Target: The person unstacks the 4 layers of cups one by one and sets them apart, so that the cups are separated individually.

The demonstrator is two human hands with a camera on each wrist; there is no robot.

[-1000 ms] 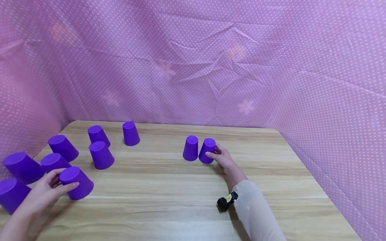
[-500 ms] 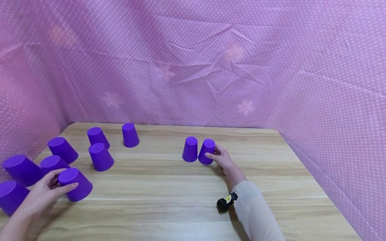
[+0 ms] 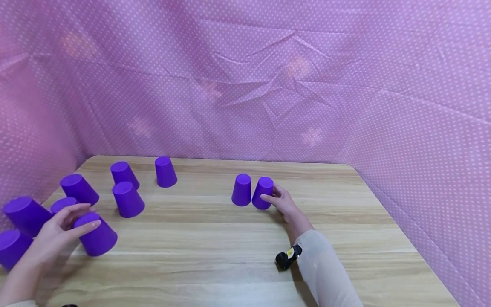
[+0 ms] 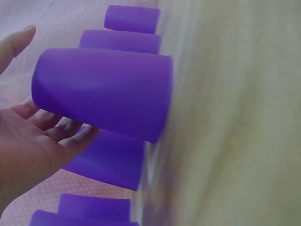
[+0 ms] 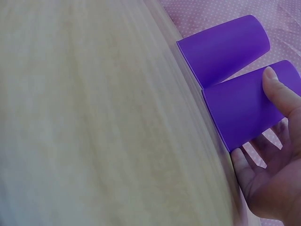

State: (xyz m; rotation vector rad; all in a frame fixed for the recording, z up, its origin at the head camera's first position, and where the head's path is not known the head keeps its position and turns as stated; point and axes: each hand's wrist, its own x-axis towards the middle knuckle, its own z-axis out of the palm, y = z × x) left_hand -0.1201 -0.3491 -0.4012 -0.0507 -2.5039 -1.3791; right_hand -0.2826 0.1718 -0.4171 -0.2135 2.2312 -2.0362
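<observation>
Beside my left hand an upside-down purple cup stands on the wooden table at the near left. In the left wrist view the thumb is lifted clear of this cup, and the fingers lie loosely along its other side. My right hand holds another upside-down purple cup at the table's middle right. Its thumb presses one side of that cup, with the other fingers partly hidden around the far side. Close by on the left stands a matching cup, the two nearly touching at the base.
Several more upside-down purple cups stand at the left, among them a back cup, a middle cup and a near-edge cup. A pink dotted cloth hangs behind and beside the wooden table. A black device sits at the right wrist.
My left hand has loosened from the near-left cup, its fingers and thumb rising off it while the cup stays put. The right hand and its cup have not moved.
</observation>
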